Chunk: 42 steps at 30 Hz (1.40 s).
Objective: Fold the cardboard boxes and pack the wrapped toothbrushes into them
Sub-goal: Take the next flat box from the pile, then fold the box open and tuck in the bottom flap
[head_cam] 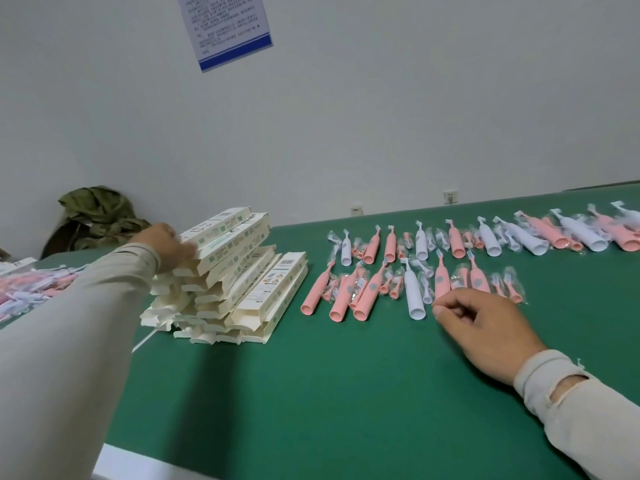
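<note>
A person's left hand (166, 242) grips the top box (221, 230) of a stack on the green table (346, 393); the right hand (485, 327) rests loosely curled, empty, beside wrapped toothbrushes (412, 271). The thin cardboard looks light and easily creased, best held by its long edges.

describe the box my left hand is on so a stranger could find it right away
On the green table, find the leaning stack of flat cream cartons left of the toothbrush rows. The left hand touches the top carton, the highest one, printed side up.
</note>
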Available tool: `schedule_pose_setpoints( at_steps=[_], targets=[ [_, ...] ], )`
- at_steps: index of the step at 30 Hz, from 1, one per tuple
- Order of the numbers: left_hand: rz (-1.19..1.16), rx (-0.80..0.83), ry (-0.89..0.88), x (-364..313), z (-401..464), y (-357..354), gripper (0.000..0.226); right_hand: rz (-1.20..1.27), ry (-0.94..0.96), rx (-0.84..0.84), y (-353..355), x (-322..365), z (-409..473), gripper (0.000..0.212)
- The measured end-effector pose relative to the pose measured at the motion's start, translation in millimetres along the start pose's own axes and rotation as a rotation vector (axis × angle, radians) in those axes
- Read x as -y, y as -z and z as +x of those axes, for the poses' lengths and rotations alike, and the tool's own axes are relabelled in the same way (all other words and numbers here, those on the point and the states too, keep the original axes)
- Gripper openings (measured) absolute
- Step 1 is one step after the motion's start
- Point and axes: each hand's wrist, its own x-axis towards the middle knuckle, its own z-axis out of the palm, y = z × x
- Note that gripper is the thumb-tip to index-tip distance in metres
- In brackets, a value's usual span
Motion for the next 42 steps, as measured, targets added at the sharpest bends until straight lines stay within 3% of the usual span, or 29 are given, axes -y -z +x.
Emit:
schedule_pose_setpoints(
  at_steps=[4,6,8,11,13,15,18,21,23,26,29,32,35,37,40,42],
  targets=[
    [-0.179,-0.234,-0.026,-8.9,-10.5,6.6,0.054,0.009,0.003,-0.042,0.3,-0.4,0.6,0.018],
    [-0.371,-0.374,-0.146,-31.8,-28.1,8.1,0.06,0.015,0.01,-0.082,0.0,0.2,2.7,0.018],
    [-0.606,-0.396,-0.307,-70.6,-58.6,0.3,0.067,0.066,0.015,-0.12,0.2,2.2,5.6,0.017],
    [-1.018,-0.068,-0.378,-143.2,-119.0,-39.8,0.061,0.201,-0.011,-0.166,2.0,5.1,8.4,0.015],
    [-1.261,0.203,-0.341,-189.7,-155.5,-77.8,0.036,0.331,-0.073,-0.19,4.2,6.3,8.6,0.017],
    [-1.393,0.342,-0.321,-228.1,-186.5,-112.3,0.02,0.487,-0.145,-0.2,8.9,7.6,9.3,0.022],
    [-1.437,0.324,-0.34,-258.4,-214.1,-146.9,0.014,0.622,-0.205,-0.14,16.5,4.8,11.3,0.025],
    [-1.289,0.215,-0.446,-262.0,-222.0,-163.7,0.036,0.584,-0.239,-0.139,17.7,-3.0,12.1,0.009],
    [-1.221,0.206,-0.561,-259.1,-222.6,-170.2,0.047,0.589,-0.255,-0.173,17.6,-5.8,13.2,0.017],
    [-1.31,0.322,-0.606,-256.5,-222.6,-172.3,0.042,0.625,-0.319,-0.227,20.2,-5.4,14.5,0.017],
    [-1.663,0.491,-0.361,-258.8,-218.2,-162.9,0.023,0.716,-0.374,-0.24,27.1,-0.9,13.3,0.011],
    [-1.809,0.784,-0.275,-256.1,-215.3,-160.8,0.044,0.944,-0.375,-0.084,29.1,10.1,7.9,0.012],
    [-1.963,1.054,-0.257,-250.1,-217.8,-160.0,0.045,0.966,-0.378,0.126,20.5,17.4,-1.1,0.018],
    [-2.055,1.01,-0.19,-250.5,-213.7,-158.0,0.043,0.812,-0.363,0.099,13.2,19.1,-4.3,0.022],
    [-2.139,0.81,-0.098,-250.7,-204.9,-154.2,0.046,0.497,-0.256,-0.099,9.0,17.2,-3.4,0.023],
    [-2.141,0.757,-0.063,-249.3,-202.2,-151.7,0.055,0.476,-0.205,-0.119,8.3,17.3,-3.5,0.02]
  ],
)
